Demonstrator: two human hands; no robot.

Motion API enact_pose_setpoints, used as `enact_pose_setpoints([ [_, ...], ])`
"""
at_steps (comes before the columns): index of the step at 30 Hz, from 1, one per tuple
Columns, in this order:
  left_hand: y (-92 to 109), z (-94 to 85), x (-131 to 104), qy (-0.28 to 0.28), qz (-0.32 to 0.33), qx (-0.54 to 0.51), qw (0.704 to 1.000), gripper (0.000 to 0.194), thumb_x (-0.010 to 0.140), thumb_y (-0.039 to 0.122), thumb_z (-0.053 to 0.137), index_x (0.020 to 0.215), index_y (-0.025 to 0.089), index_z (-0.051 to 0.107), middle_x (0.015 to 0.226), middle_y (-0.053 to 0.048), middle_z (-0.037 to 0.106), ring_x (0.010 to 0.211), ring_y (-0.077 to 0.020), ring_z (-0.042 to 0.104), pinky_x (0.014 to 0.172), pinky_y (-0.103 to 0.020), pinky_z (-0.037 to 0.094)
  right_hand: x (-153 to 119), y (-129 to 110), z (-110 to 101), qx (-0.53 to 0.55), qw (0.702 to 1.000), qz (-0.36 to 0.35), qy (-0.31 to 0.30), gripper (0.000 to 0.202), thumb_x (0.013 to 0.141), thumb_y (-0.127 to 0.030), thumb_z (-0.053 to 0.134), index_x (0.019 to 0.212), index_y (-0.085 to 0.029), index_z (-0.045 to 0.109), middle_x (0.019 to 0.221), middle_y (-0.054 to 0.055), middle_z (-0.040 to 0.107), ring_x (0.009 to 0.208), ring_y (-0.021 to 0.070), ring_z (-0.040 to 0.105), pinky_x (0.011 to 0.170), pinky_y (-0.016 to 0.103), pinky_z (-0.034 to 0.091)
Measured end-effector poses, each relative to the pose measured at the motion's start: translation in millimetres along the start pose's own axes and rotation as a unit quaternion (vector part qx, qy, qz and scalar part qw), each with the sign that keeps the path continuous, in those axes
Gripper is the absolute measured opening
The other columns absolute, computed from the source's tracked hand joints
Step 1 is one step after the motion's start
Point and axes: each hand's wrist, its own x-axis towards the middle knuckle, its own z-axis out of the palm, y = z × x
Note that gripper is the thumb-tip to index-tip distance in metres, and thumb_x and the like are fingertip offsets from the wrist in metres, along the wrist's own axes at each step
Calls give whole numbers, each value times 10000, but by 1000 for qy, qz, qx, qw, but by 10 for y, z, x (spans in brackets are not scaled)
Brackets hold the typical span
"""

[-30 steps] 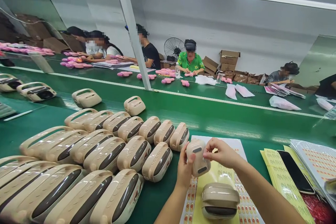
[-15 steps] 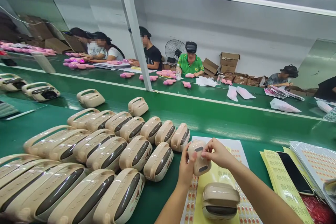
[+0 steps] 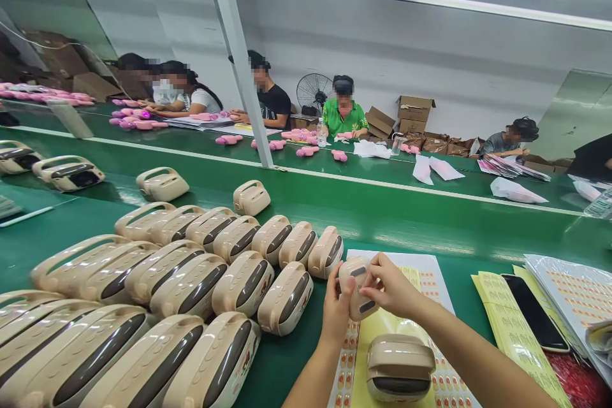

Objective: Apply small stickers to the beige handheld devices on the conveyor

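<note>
My left hand (image 3: 336,311) is closed round a small beige portable speaker (image 3: 356,307), tilted up so that a face with two dark grey pads shows. My right hand (image 3: 393,285) is at that face, thumb and fingers pinched together against it between the pads. Faint dark print shows by the fingertips; whether a small label is between them is hidden. Just below my hands, another beige speaker (image 3: 400,366) with a handle rests on a yellow label sheet (image 3: 370,336). Under that lies a white sheet of small orange-and-red stickers (image 3: 447,382).
Rows of beige speakers (image 3: 205,284) fill the green table to my left. At right lie yellow label sheets (image 3: 509,335), a black phone (image 3: 535,312) and sticker sheets (image 3: 581,290). Across the green belt (image 3: 382,204), several co-workers sit among pink items (image 3: 306,151).
My right fingers have slid slightly down and left across the held speaker's face, and print now shows beside them. The view has shifted a little.
</note>
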Motion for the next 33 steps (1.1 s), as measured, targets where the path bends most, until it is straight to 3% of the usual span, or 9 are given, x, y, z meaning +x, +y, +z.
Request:
enact_pose_setpoints([
  [5, 40, 40, -26, -26, -42, -56, 997, 502, 683, 564, 600, 1058, 230, 592, 998, -48, 665, 993, -263, 580, 808, -341, 461, 14, 153, -156, 22, 990, 121, 73, 175, 808, -292, 505, 949, -198, 546, 955, 48, 549, 822, 146, 547, 715, 271, 450],
  [11, 27, 112, -95, -95, -59, -100, 989, 625, 670, 666, 529, 1111, 227, 581, 1041, -78, 669, 1028, -303, 575, 856, -420, 450, 44, 368, -99, 16, 973, 227, -39, 323, 833, -365, 404, 988, -125, 554, 464, -38, 519, 319, 101, 436, 363, 211, 326],
  [17, 509, -90, -151, -178, 18, -68, 982, 947, 173, 360, 878, 1072, 236, 607, 1085, -78, 644, 1116, -369, 484, 936, -442, 380, 185, -33, -270, -27, 992, 121, 13, 451, 854, -274, 348, 1290, -165, 317, 737, 15, 621, 548, 131, 551, 510, 230, 406],
  [18, 656, -150, -180, -199, 32, -53, 978, 970, 149, 424, 861, 1066, 222, 616, 1099, -88, 636, 1126, -378, 470, 953, -445, 362, 202, -144, -286, -63, 995, 75, 13, 499, 838, -246, 384, 1323, -185, 283, 807, 28, 637, 640, 150, 582, 577, 244, 422],
  [20, 920, -260, -263, -247, 71, 43, 965, 818, 370, 618, 757, 1059, 198, 625, 1048, -103, 649, 1069, -352, 517, 927, -431, 384, 222, -357, -252, -165, 986, -6, -16, 574, 801, -202, 450, 1350, -218, 279, 881, 44, 654, 774, 196, 609, 669, 276, 425],
  [22, 1065, -346, -360, -209, 107, 173, 957, 575, 624, 621, 620, 1000, 185, 645, 932, -92, 674, 943, -301, 587, 843, -391, 442, 235, -528, -148, -247, 965, -48, -70, 597, 784, -177, 486, 1351, -237, 309, 909, 62, 665, 827, 232, 620, 693, 294, 423],
  [24, 1046, -415, -441, -96, 173, 283, 938, 429, 766, 556, 507, 945, 191, 645, 852, -67, 678, 839, -258, 615, 764, -353, 475, 257, -622, -40, -265, 956, -60, -112, 615, 790, -178, 505, 1364, -238, 294, 951, 83, 667, 838, 243, 624, 693, 301, 427],
  [27, 774, -515, -487, 52, 280, 366, 886, 353, 817, 509, 450, 888, 203, 610, 836, -52, 652, 806, -234, 611, 736, -343, 486, 307, -589, -4, -179, 974, -52, -126, 697, 793, -226, 545, 1395, -218, 193, 1062, 109, 630, 770, 201, 625, 692, 304, 449],
  [33, 148, -627, -318, 133, 374, 407, 823, 269, 831, 466, 446, 798, 211, 526, 885, -83, 558, 868, -245, 565, 791, -405, 465, 307, -76, -233, 14, 997, -21, -76, 591, 803, -292, 521, 1330, -207, 266, 1022, 88, 598, 708, 141, 600, 655, 308, 488],
])
